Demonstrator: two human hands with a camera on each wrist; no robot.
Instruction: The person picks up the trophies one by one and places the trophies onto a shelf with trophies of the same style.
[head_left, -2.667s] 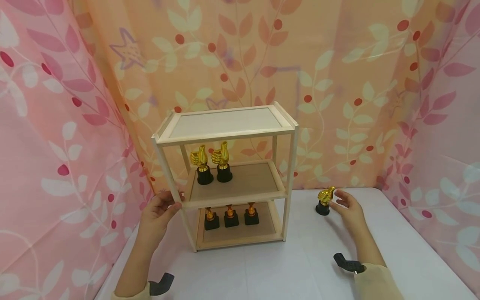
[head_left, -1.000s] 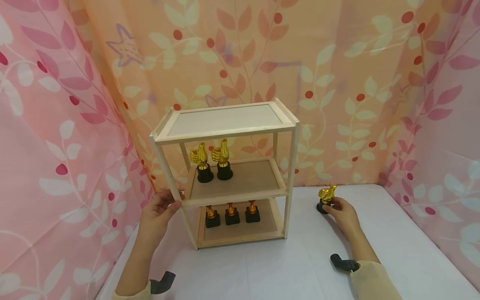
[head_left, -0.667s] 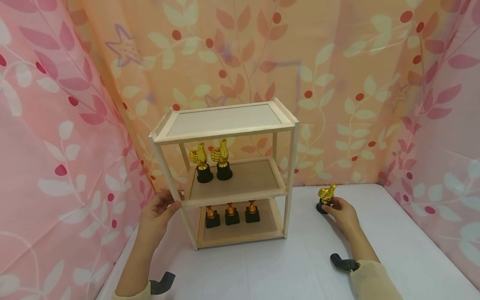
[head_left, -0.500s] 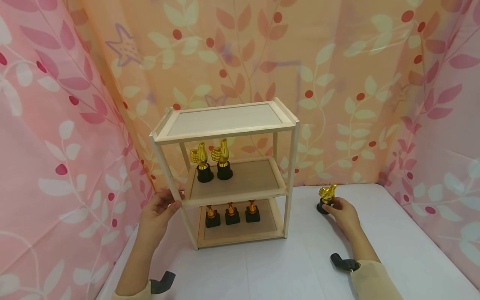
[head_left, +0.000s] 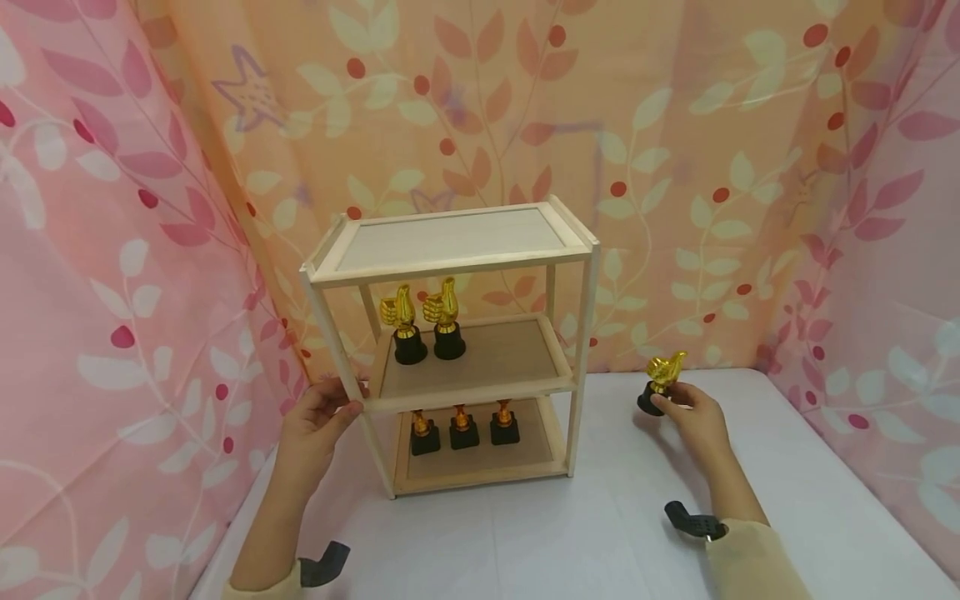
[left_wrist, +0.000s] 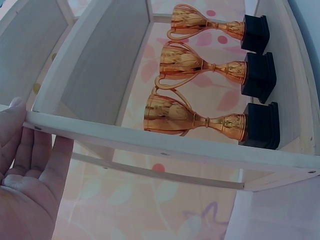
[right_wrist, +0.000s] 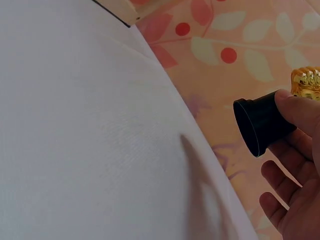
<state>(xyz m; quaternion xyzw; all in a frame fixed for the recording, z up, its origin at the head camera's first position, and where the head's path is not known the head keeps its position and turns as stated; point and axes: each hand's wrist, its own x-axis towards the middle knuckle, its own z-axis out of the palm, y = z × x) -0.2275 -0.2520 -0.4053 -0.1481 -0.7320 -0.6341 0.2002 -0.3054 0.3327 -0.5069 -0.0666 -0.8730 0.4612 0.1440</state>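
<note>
My left hand (head_left: 313, 429) grips the left front post of a pale wooden three-tier shelf (head_left: 450, 239), thumb in front and fingers behind. To the right of the shelf, my right hand (head_left: 701, 421) pinches a gold thumbs-up trophy (head_left: 663, 371) by its round black base (right_wrist: 262, 122). The trophy is tilted and lifted off the table; the right wrist view shows the base's underside. Two matching thumbs-up trophies (head_left: 447, 321) stand upright on the left of the middle tier. Three gold cup trophies (left_wrist: 175, 114) with square black bases line the bottom tier, their tops hidden in the head view.
A white cloth (head_left: 525, 542) covers the table. Floral curtains (head_left: 675, 208) enclose the back and both sides. A black wrist mount (head_left: 693, 523) sits on the right forearm, and another black mount (head_left: 324, 567) on the left.
My right hand first reached to the trophy on the table, then took hold of its base. Now the trophy is raised slightly and leans right. My left hand stays on the post.
</note>
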